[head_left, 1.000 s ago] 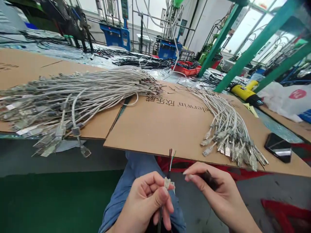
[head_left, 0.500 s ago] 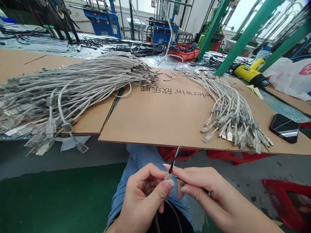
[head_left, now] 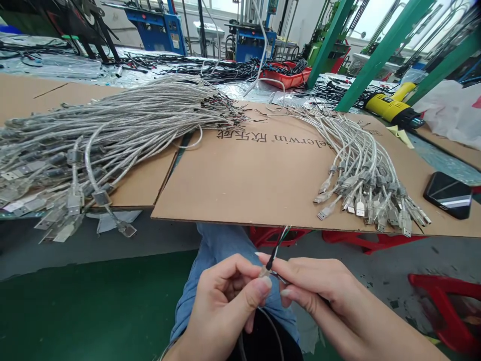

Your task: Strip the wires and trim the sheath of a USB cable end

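Observation:
Over my lap, my left hand [head_left: 235, 296] pinches a clear-sheathed cable [head_left: 265, 271] close to its end between thumb and index finger. Beyond the fingertips, a black section [head_left: 269, 263] and thin white, green and dark wires [head_left: 282, 236] point up towards the table edge. My right hand [head_left: 319, 288] is closed around a thin dark metal tool [head_left: 277, 276], mostly hidden by the fingers, so its kind is unclear. Its tip lies against or right beside the cable end, and the right index fingertip is next to the black section.
On the cardboard sheet [head_left: 225, 185] lie a big pile of USB cables [head_left: 124, 125] at left and a smaller bunch [head_left: 370, 170] at right. A phone [head_left: 448, 194], a yellow heat gun [head_left: 391, 108] and a red tray [head_left: 287, 77] lie beyond. Red stools [head_left: 447, 306] stand below.
The wire end has shifted slightly right and leans more to the right. My right hand has moved slightly right, with the tool still in it. The view has shifted slightly.

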`<move>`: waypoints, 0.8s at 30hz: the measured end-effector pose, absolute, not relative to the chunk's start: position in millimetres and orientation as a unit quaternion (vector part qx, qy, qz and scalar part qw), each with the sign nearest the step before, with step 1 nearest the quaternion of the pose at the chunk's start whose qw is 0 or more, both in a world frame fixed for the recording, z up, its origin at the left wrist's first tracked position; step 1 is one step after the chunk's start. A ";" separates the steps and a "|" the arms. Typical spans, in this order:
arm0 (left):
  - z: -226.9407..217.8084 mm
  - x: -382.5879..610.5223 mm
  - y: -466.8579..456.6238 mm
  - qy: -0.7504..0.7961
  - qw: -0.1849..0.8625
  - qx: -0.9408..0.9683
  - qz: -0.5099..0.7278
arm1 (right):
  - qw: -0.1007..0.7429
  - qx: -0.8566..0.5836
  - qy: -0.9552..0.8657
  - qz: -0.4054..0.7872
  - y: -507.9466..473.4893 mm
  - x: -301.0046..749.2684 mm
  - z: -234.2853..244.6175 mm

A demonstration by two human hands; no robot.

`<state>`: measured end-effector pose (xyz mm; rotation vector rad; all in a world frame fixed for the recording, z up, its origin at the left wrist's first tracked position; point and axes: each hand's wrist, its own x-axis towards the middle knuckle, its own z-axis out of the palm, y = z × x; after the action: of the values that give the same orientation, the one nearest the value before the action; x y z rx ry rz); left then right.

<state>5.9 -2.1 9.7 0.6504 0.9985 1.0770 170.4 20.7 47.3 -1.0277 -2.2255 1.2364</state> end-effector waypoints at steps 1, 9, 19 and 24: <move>9.4 5.6 -1.9 0.451 0.691 0.294 0.482 | 0.194 -0.368 -0.794 0.444 21.0 170.2 47.4; 3.2 2.3 -2.6 0.483 0.637 0.367 0.476 | 0.177 -0.384 -0.809 0.409 17.4 169.6 42.1; 5.4 2.6 -0.3 0.448 0.710 0.287 0.461 | 0.263 -0.357 -0.786 0.430 16.5 165.9 44.0; -5.2 -1.5 -2.4 0.357 0.789 0.246 0.435 | 0.263 -0.436 -0.720 0.471 18.4 171.5 41.4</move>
<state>-1.5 -2.4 -5.2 0.5302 0.7690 0.9360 171.5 18.4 41.4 -1.1793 -1.9474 1.2739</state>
